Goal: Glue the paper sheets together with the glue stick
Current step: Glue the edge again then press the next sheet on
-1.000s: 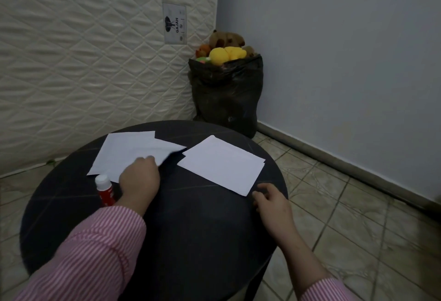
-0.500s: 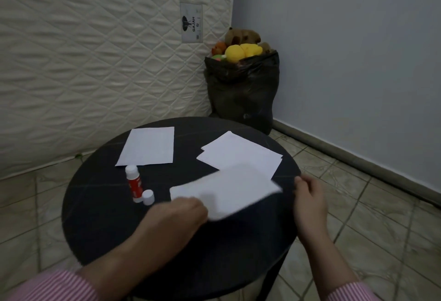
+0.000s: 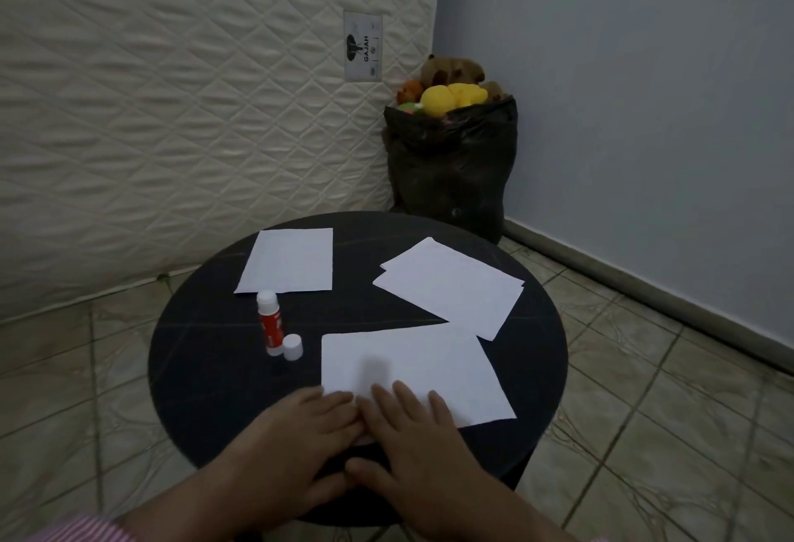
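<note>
- Both hands are flat on the near edge of the closest paper sheet (image 3: 412, 369), at about 6 o'clock on the round black table (image 3: 206, 369). Left hand (image 3: 300, 434) and right hand (image 3: 412, 442) sit side by side, touching, with fingers straight and pressing down. Neither one is gripping anything.
- The relation that matters: the glue stick (image 3: 270, 322) stands upright at roughly 10 o'clock from the hands, just off the sheet's left edge and not touching it. Its long axis is vertical, white tip up, so it's a grab around the red body from the side.
- The left hand is nearer to it, I'd say. The right would have to cross over.
- The white cap (image 3: 293, 347) is off and stands right beside the base of the stick on its right, looks like touching.
- Paper count: one sheet under the hands, one single sheet (image 3: 288, 260) at the table's 11 o'clock, and a right-hand stack (image 3: 451, 288) at 2 o'clock that shows at least two layers at its offset corners. Can't tell if there's more in it. The near sheet's far right corner meets or overlaps that stack.
- One glue stick, one cap, two hands.
- My guess is gluing hasn't started on this sheet, since no glue shows on it.
</note>
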